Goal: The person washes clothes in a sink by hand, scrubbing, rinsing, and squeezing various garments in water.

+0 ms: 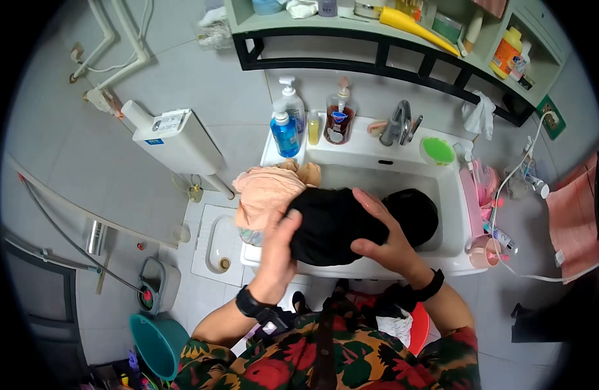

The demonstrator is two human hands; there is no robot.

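Observation:
A bunched black cloth item (332, 227) is held up over the front of the white sink (450, 250). My left hand (278, 250) grips its left side, the thumb lying on top and the other fingers partly hidden. On the opposite side, my right hand (393, 240) clasps it between the thumb and the fingers. A second, rounded black cloth item (413, 216) lies in the basin, just beyond my right hand. Peach-coloured cloth (265, 195) is heaped on the sink's left ledge, close to my left hand.
Pump bottles, including a blue one (285, 135) and a dark red one (339, 117), stand behind the basin near the faucet (398, 123). A green-lined bowl (438, 151) sits at the back right corner. Below are a red basin (419, 328) and a teal bucket (159, 344).

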